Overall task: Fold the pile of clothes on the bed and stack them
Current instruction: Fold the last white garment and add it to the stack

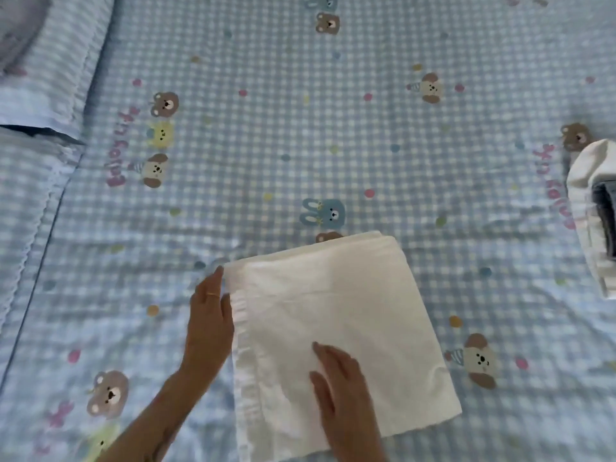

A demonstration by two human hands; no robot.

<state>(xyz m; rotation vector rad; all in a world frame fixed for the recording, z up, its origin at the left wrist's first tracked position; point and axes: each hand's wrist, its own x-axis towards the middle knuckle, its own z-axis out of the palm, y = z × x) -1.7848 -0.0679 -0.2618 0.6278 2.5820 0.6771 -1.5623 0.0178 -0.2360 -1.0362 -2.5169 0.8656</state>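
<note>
From the head view, a white folded cloth (336, 331) lies flat on the bed (300, 135), near its lower middle, with layered edges showing at its far corner. The left hand (210, 315) rests along the cloth's left, ruffled edge, fingers straight and close together, a ring on one finger. The right hand (340, 388) lies palm-down on the cloth's near part, fingers straight and slightly spread, pressing the fabric. Well apart at the right edge sits a stack of folded clothes (593, 211), white with darker grey layers. A matching checked pillow (43, 61) lies at the upper left. The sheet around the cloth is bare of other items.
</note>
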